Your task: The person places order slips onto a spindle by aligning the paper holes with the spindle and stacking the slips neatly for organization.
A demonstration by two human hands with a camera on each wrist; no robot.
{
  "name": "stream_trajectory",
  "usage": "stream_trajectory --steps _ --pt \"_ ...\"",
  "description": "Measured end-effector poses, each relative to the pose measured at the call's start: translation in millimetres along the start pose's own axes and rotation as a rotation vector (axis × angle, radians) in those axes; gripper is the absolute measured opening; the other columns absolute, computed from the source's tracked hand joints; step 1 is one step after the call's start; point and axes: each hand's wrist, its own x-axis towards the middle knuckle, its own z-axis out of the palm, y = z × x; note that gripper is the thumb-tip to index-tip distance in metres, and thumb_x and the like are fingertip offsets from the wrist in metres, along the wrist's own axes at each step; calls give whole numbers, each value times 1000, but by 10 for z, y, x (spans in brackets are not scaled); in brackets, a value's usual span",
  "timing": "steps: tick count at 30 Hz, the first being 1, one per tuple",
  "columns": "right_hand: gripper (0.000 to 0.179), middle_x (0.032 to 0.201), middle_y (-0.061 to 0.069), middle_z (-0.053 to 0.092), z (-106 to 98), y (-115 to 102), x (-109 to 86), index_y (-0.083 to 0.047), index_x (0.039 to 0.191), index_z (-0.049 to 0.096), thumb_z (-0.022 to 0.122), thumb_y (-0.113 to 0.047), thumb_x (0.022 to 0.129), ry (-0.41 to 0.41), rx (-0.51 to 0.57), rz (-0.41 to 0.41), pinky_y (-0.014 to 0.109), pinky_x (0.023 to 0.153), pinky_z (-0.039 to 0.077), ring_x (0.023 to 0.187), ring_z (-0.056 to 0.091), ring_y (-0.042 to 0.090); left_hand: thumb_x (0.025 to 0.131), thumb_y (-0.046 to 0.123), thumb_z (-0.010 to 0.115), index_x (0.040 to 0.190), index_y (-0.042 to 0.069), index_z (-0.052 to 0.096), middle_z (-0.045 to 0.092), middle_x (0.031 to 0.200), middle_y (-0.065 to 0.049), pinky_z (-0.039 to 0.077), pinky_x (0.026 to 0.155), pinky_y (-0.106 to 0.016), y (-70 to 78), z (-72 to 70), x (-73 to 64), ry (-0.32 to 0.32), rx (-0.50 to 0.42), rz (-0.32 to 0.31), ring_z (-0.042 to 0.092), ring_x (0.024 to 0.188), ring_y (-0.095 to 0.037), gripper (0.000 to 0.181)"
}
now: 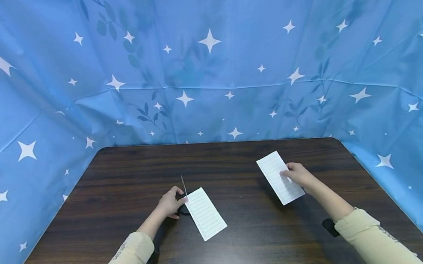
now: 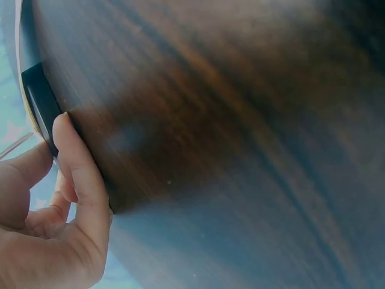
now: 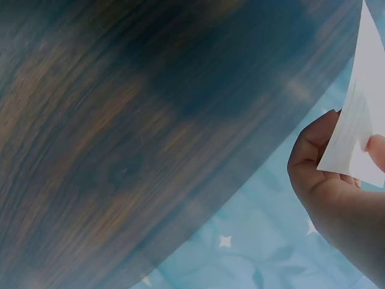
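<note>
My left hand (image 1: 170, 203) pinches a black object (image 2: 42, 99) between thumb and fingers, and a thin pointed strip (image 1: 184, 186) stands up from it. I cannot tell what kind of thing it is. Right at the left fingertips is the top corner of a white checklist sheet (image 1: 206, 214), which slants toward the lower right with its ruled lines facing up. Over on the right, my right hand (image 1: 297, 174) holds a second lined sheet (image 1: 278, 177) by its right edge, thumb on the front and fingers behind, the paper tilted above the table.
Dark wood-grain table (image 1: 247, 253) with rounded far corners lies under both hands. A blue curtain (image 1: 204, 64) with white stars hangs behind it and along both sides. Something black (image 1: 330, 227) is at the right wrist.
</note>
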Motion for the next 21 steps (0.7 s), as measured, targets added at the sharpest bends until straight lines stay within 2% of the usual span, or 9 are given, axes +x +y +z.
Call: stream_trajectory --steps 7,15,21 --pt "41 106 22 57 129 -149 -58 14 127 42 44 -14 98 -57 83 30 31 69 49 84 56 21 94 10 55 114 -1 47 50 96 -21 55 46 -30 -25 -1 -3 11 0 8 55 60 -22 25" --pt "45 112 19 57 292 -269 -127 13 133 36 44 -14 98 -160 227 70 32 78 46 90 56 20 94 11 56 114 -1 47 45 84 -13 55 45 -29 -39 20 3 21 6 13 54 58 -20 25" --pt "47 116 21 55 426 -350 -164 14 134 34 43 -13 98 -181 298 82 33 80 47 93 57 21 94 11 55 114 0 48 42 77 -9 55 45 -30 -18 20 17 22 4 8 54 56 -21 24"
